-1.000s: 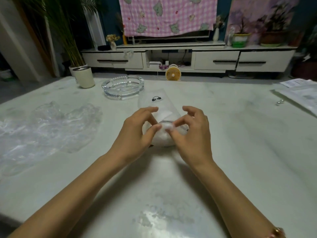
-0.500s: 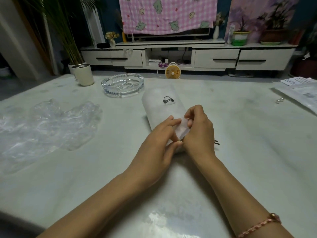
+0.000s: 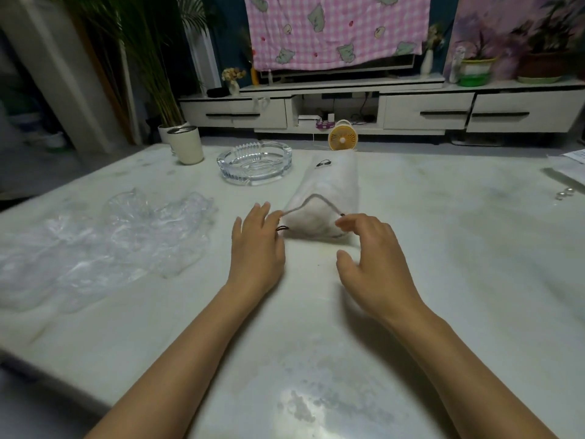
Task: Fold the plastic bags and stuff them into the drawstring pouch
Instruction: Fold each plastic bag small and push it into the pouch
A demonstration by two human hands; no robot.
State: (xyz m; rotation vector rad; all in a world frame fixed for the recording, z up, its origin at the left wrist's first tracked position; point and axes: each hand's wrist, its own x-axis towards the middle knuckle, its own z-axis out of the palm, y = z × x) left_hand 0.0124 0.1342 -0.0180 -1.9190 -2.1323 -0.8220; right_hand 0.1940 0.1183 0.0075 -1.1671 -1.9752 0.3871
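Note:
The white drawstring pouch (image 3: 327,198) lies on the marble table (image 3: 459,248), its mouth gaping towards me and its body bulging. My left hand (image 3: 256,245) lies flat at the left corner of the mouth, straight fingers touching the rim beside a dark cord loop (image 3: 281,229). At the right corner my right hand (image 3: 370,258) hovers with loosely curled fingers, one fingertip at the rim and the thumb held apart. Crumpled clear plastic bags (image 3: 104,239) lie spread on the table to the left, away from both hands.
A glass ashtray (image 3: 254,163) stands just behind and left of the pouch, with a cream cup (image 3: 188,148) further left. Papers (image 3: 569,160) and small shiny beads (image 3: 565,194) sit at the right edge. A TV cabinet (image 3: 411,112) and a yellow fan (image 3: 342,140) are beyond the table.
Both hands were pressed together at the pouch's mouth, pushing plastic in. They have now moved apart to the two corners of the mouth, which gapes open.

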